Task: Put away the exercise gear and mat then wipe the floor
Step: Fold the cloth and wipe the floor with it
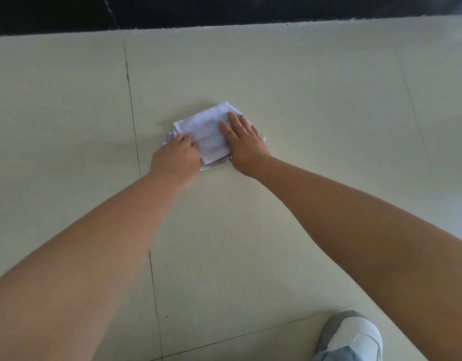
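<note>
Both hands, left hand (176, 155) curled, right hand (241, 140) flat, press cloth (207, 132)

I can read no text, label, brand, number or sign anywhere in my view. The folded white cloth (211, 132) carries only faint woven lines, no lettering. The pale floor (302, 100) around the cloth shows bare tile seams and nothing written. The dark band (198, 9) beyond the cloth, at the far edge of the floor, is unmarked. The white and grey shoe (352, 334), nearer to me than the cloth, bears no logo I can make out.
</note>
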A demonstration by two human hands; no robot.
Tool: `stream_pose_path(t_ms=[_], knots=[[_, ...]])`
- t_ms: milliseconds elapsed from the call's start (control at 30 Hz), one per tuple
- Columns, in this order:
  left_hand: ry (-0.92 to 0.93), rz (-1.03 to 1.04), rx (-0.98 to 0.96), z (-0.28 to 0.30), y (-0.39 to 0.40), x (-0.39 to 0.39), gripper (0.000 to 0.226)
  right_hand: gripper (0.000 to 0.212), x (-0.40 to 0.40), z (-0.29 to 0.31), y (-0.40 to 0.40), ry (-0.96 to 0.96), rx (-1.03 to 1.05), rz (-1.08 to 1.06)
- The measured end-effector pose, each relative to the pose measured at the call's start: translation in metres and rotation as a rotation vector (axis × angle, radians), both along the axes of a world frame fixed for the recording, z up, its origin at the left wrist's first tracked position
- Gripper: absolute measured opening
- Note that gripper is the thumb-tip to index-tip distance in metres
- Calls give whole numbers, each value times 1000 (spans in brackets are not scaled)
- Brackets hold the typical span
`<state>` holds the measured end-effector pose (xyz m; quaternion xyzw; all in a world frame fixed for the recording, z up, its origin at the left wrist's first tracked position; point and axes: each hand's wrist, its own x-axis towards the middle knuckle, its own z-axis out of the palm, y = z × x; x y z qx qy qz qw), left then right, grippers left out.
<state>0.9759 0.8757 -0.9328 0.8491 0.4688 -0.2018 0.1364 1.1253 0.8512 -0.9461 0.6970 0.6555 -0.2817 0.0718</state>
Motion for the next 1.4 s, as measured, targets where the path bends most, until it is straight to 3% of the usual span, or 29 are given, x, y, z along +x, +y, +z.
stream_pose_path(t_ms=[67,167,233,300,367,500,567,633,700,900,1000,1267,1400], knots=[[11,36,-7,2,-9,-27,38,66,-22,-2,-5,54,22,24],[-31,-89,51,-12,-39,-54,32,64,-38,0,-33,99,-1,63],[-61,-136,100,-22,-60,-61,39,64,-37,3,-62,125,-34,70],[-112,-318,164,-34,-85,-55,55,61,-27,7,-95,108,-79,62],[-118,-499,219,-36,-105,-39,53,57,-11,10,-131,35,-130,42],[-172,-596,64,-22,-134,26,51,90,22,10,-193,-88,-188,-124],[-175,-625,-5,-4,-140,69,60,87,45,11,-218,-166,-236,-248],[-108,-687,-114,-10,-143,108,54,68,69,13,-234,-195,-277,-380],[-34,-674,-207,-4,-138,144,49,62,90,12,-239,-172,-256,-462],[32,-637,-149,0,-114,195,49,54,137,5,-205,-55,-182,-588],[-66,-480,-163,-2,-89,199,49,53,151,1,-164,-75,-123,-595],[-155,-94,-116,-17,1,137,45,64,116,2,-36,-90,-68,-289],[-201,-308,87,-17,-20,83,44,58,67,2,-72,-6,-60,-241]])
